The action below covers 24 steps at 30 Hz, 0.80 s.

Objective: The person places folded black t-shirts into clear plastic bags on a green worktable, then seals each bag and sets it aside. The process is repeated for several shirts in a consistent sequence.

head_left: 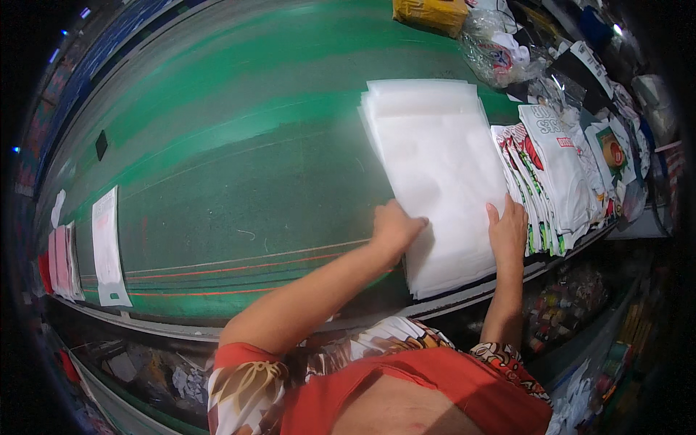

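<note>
A thick stack of white, cloudy plastic sheets or bags [442, 167] lies on the green tabletop [254, 174], its near end at the table's front edge. Its upper layers are slightly fanned at the far left corner. My left hand [397, 226] grips the stack's left side, thumb on top and the other fingers curled at the edge. Along the right side rests my right hand [507, 228], fingers stretched forward and thumb apart, touching the stack. Right beside that hand are piles of folded white printed plastic bags [554, 174] with red and green designs.
A flat white bag with a handle cut-out [109, 246] lies at the left, near a pink-and-white pile [65, 261]. A small dark block [101, 145] sits behind them. Far right holds a yellow taped package [431, 14] and clear plastic bundles [500, 54]. Scraps fill the space below the table.
</note>
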Tool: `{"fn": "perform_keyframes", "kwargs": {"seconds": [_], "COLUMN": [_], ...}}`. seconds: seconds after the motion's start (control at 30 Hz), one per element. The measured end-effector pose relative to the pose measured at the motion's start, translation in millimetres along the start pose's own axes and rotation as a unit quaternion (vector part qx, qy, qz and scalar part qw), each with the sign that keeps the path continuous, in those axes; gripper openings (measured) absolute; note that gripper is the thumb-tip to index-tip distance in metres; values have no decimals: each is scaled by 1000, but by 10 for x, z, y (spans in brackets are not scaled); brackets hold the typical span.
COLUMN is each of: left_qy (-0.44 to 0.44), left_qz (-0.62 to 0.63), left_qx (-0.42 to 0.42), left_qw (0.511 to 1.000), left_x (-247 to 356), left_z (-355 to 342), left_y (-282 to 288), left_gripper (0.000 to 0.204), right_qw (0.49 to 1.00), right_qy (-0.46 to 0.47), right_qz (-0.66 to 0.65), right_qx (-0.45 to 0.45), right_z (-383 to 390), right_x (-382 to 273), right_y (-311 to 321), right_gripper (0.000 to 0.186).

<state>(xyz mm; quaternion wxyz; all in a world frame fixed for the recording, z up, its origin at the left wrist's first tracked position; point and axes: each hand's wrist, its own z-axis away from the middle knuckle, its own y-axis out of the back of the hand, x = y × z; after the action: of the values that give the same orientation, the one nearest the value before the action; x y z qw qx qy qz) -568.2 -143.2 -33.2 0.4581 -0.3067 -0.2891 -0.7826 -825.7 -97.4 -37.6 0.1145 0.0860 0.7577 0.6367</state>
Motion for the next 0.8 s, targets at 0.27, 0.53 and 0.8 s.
{"fn": "perform_keyframes", "kwargs": {"seconds": [0.27,0.53,0.8], "left_qy": [-50,32,-115], "left_qz": [-70,256,225], "left_qx": [114,-51,14], "left_qw": [990,965,967], "left_x": [139,108,193], "left_z": [276,210,-45], "left_y": [-301,-68,-297], "left_gripper": [60,51,59], "right_qw": [1000,1000,983], "right_qy": [7,-2,-87], "right_qz": [10,-1,-156], "right_qx": [21,31,-33], "right_z": [26,14,-93], "right_x": [14,86,156], "right_y": [-59,-169,-32], "right_gripper": [46,42,50]}}
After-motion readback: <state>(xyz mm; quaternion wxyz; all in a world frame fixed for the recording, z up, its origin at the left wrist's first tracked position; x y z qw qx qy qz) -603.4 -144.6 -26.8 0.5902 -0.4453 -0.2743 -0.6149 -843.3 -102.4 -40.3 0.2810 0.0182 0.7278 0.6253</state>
